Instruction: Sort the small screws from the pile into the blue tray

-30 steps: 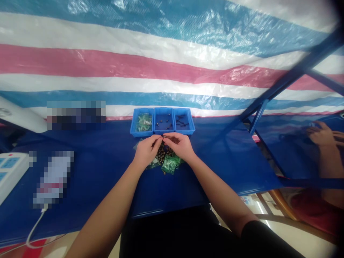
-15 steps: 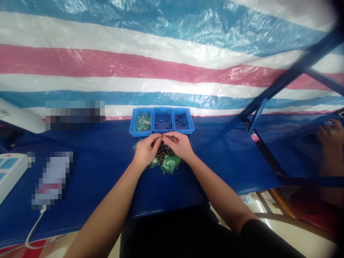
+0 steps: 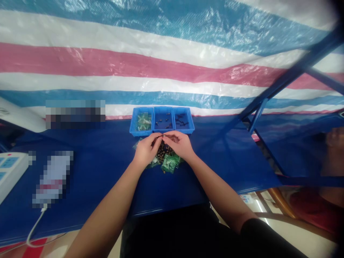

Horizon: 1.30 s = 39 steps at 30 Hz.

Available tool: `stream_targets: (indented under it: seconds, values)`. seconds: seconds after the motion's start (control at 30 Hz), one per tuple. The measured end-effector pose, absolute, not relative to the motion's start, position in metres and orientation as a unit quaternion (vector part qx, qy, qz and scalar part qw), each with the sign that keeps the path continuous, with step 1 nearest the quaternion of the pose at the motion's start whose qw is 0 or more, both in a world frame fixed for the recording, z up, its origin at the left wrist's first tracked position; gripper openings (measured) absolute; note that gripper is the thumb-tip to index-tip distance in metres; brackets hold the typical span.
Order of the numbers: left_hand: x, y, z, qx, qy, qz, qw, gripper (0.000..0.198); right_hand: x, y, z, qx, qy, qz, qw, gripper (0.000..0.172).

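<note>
My left hand (image 3: 146, 148) and my right hand (image 3: 179, 144) meet fingertip to fingertip over a heap of small brass and black metal parts (image 3: 162, 153). Both are closed in a pinch at one spot. A tiny part (image 3: 163, 135) shows between the fingertips, too small to name. Green clear plastic packets (image 3: 170, 163) lie at the near side of the heap, below my right hand. Just beyond my fingers stand three joined blue bins: the left bin (image 3: 131, 130) has green packets, the middle bin (image 3: 162, 108) a few small metal parts, the right bin (image 3: 192, 125) dark, thin pieces.
The blue table (image 3: 102, 179) carries a white power strip (image 3: 13, 172) and a blurred-out phone-like object (image 3: 53, 177) with a white cable (image 3: 33, 225) on the left. A blue metal frame (image 3: 285, 75) rises at right; beyond it is another person's arm (image 3: 334, 161). Striped sheeting (image 3: 161, 61) hangs behind.
My hands stay almost in place, still pinched together over the heap. The other person's hand at far right has moved down and is blurred.
</note>
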<state>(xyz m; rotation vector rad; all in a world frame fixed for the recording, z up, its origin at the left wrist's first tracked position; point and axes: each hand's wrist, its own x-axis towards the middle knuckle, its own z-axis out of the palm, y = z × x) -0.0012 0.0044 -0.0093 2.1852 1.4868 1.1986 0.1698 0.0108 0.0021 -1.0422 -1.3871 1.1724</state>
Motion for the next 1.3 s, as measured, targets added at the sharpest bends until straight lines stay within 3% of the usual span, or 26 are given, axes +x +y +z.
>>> stream_targets:
  seconds: [0.4, 1.3]
  values:
    - [-0.0035, 0.0078, -0.0162, 0.767, 0.485, 0.407, 0.101, 0.025, 0.1716, 0.0082, 0.0072, -0.436, -0.639, 0.402, 0.490, 0.025]
    - [-0.0021, 0.0056, -0.0118, 0.760, 0.500, 0.400, 0.114, 0.028, 0.1725, 0.0084, 0.0081, -0.439, -0.640, 0.390, 0.496, 0.023]
